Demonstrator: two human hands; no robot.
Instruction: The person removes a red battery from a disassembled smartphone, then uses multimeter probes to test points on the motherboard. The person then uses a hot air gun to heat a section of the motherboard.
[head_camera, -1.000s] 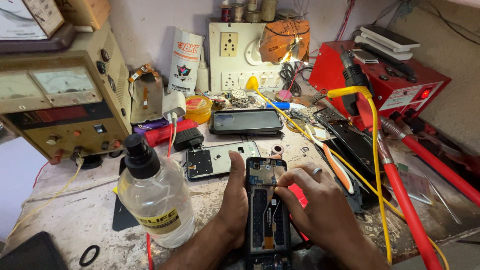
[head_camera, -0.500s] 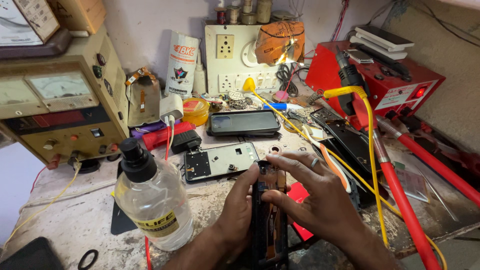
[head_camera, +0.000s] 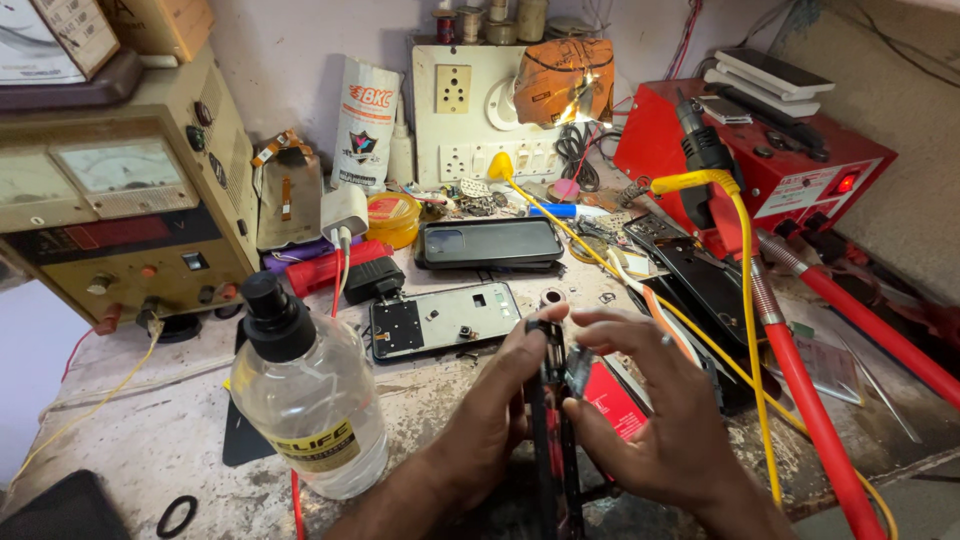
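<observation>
Edgewise, opened phone (head_camera: 552, 420) apparently runs lengthwise away; both hands grip

Two bare forearms, no sleeves; left hand (head_camera: 495, 415) and right hand (head_camera: 655, 415) without gloves, rings or watch.

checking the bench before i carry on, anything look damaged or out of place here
The phone held on edge between the left hand and right hand is opened up. A loose phone back panel lies bare on the stained bench, and a yellow cable trails across the clutter.
</observation>
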